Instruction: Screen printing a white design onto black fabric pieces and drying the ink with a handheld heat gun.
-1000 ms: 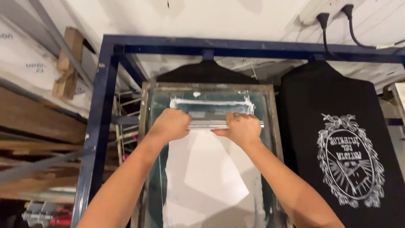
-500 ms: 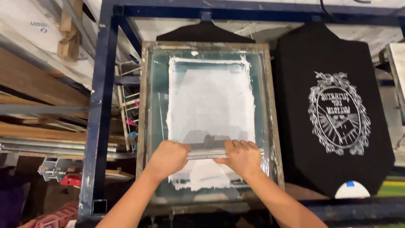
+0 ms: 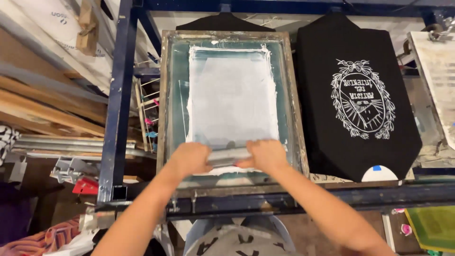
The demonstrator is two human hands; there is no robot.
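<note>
A wood-framed printing screen [image 3: 164, 104] lies flat under me, its mesh covered with white ink [image 3: 232, 95]. My left hand [image 3: 190, 159] and my right hand [image 3: 266, 155] both grip a metal squeegee [image 3: 228, 155] held across the near end of the screen. A black garment [image 3: 223, 22] peeks out beyond the screen's far edge. To the right, a second black shirt with a white oval crest print [image 3: 361, 99] is stretched on a pallet.
A dark blue steel press frame [image 3: 116, 104] surrounds the screen. Wooden boards and planks [image 3: 42, 99] lie at the left. Another ink-stained screen [image 3: 438, 71] shows at the right edge. A green screen [image 3: 431, 227] sits at lower right.
Both hands have pulled the squeegee from the far end of the screen to the near end, leaving white ink spread over the mesh. The view has tilted down.
</note>
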